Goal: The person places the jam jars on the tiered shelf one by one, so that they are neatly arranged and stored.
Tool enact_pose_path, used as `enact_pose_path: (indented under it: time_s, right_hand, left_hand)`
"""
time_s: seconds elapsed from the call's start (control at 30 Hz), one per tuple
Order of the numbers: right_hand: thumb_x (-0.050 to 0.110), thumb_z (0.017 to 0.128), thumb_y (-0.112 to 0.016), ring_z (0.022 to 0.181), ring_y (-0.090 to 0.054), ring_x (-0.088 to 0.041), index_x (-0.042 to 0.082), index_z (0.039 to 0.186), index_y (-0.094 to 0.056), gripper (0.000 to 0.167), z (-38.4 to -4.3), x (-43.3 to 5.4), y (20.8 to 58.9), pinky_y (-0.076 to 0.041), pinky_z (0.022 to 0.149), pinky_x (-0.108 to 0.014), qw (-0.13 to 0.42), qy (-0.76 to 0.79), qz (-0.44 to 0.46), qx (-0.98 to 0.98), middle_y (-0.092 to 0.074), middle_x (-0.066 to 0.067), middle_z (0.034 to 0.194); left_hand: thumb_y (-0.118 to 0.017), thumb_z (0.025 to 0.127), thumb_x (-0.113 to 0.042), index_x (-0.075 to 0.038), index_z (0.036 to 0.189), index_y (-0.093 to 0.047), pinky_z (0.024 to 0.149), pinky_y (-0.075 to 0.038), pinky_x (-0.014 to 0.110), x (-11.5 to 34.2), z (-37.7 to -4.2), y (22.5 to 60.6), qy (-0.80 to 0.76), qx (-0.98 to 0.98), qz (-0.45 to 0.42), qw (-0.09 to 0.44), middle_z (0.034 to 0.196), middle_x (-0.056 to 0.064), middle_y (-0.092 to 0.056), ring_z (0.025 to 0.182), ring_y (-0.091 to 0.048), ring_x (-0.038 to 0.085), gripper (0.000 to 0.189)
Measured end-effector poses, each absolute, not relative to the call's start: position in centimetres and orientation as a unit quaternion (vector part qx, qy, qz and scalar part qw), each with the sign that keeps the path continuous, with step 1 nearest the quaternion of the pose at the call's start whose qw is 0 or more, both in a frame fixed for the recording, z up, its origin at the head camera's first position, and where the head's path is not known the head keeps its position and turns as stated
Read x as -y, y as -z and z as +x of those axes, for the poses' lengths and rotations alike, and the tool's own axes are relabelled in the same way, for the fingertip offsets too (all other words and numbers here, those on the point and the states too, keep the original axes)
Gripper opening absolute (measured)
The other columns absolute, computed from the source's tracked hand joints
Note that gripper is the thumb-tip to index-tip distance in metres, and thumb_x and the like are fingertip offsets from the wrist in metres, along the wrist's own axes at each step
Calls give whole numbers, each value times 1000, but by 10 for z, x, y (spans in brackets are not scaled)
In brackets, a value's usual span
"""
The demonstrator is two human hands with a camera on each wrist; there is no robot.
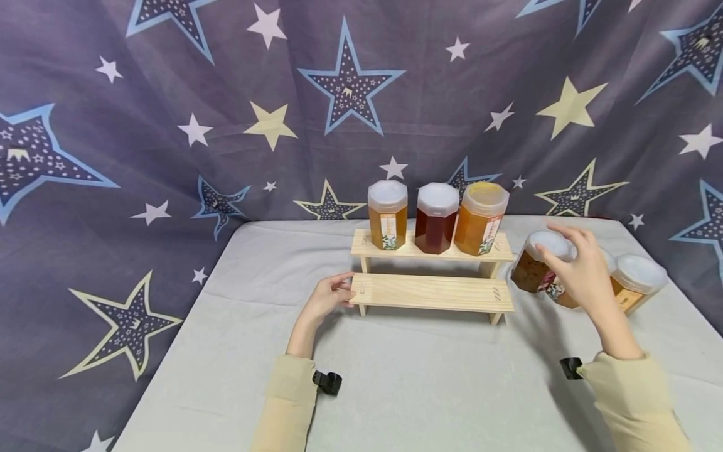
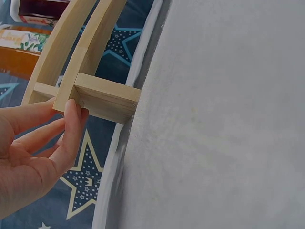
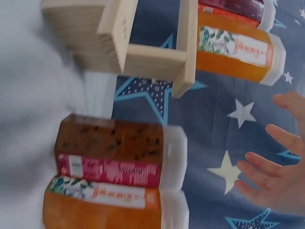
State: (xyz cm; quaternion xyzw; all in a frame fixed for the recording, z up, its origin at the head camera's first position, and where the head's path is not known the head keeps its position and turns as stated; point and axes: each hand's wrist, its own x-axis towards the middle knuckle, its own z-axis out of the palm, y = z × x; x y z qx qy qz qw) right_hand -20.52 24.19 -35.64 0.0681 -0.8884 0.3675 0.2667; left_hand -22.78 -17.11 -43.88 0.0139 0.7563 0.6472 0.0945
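Note:
A two-step wooden rack (image 1: 429, 292) stands on the cloth-covered table. My left hand (image 1: 326, 296) pinches the left end of its lower step, thumb and fingers at the corner in the left wrist view. To the rack's right, my right hand (image 1: 582, 267) hovers by the lids of a group of jars, fingers spread and apart from them in the right wrist view. Nearest the rack is a brown jar (image 3: 112, 143) with dark specks and a magenta label. Beside it stands an orange jar (image 3: 105, 210), partly hidden by my hand in the head view.
On the upper step stand an amber jar (image 1: 388, 220), a dark red jar (image 1: 436, 223) and an orange jar (image 1: 477, 226) with a yellowish lid. Another white-lidded jar (image 1: 638, 276) is at the far right. A star-patterned curtain (image 1: 226, 150) hangs behind the table (image 1: 429, 383).

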Motion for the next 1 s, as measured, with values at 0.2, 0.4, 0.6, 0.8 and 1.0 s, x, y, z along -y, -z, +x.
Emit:
enact_pose_path:
  time_s: [0.2, 0.4, 0.6, 0.8, 1.0]
  right_hand:
    - [15, 81, -63, 105, -39, -44, -3, 114, -55, 39, -199, -256, 364, -34, 83, -59, 275, -355, 56, 892, -45, -28, 112]
    - [15, 82, -61, 111, -35, -45, -5, 116, -53, 41, -194, -270, 370, -28, 91, -62, 265, -358, 50, 894, -43, -30, 115]
    - [14, 81, -63, 107, -35, -47, -6, 115, -53, 41, -189, -280, 375, -28, 90, -62, 267, -348, 49, 897, -44, -31, 113]
    - [11, 80, -62, 106, -34, -48, -6, 117, -51, 42, -184, -290, 379, -29, 85, -63, 265, -338, 42, 902, -42, -33, 114]
    - [7, 80, -61, 103, -35, -48, -9, 116, -51, 41, -181, -298, 381, -30, 80, -60, 269, -323, 35, 907, -41, -34, 114]
  left_hand:
    - [-52, 77, 13, 10, 125, -42, 69, -57, 36, 168, -220, 424, -641, -760, 19, 100, 95, 26, -52, 63, -55, 13, 49]
    - [-51, 78, 13, 11, 125, -41, 71, -56, 39, 165, -213, 415, -638, -764, 21, 95, 96, 28, -51, 64, -55, 13, 48]
    - [-51, 78, 13, 11, 125, -41, 71, -56, 38, 165, -212, 414, -637, -765, 19, 94, 97, 29, -52, 63, -56, 13, 48]
    - [-50, 78, 13, 12, 125, -41, 71, -56, 39, 165, -214, 416, -639, -763, 19, 97, 98, 30, -51, 63, -55, 13, 48]
    - [-52, 77, 13, 10, 125, -42, 69, -57, 38, 170, -221, 428, -643, -759, 18, 102, 97, 29, -52, 63, -55, 13, 49]
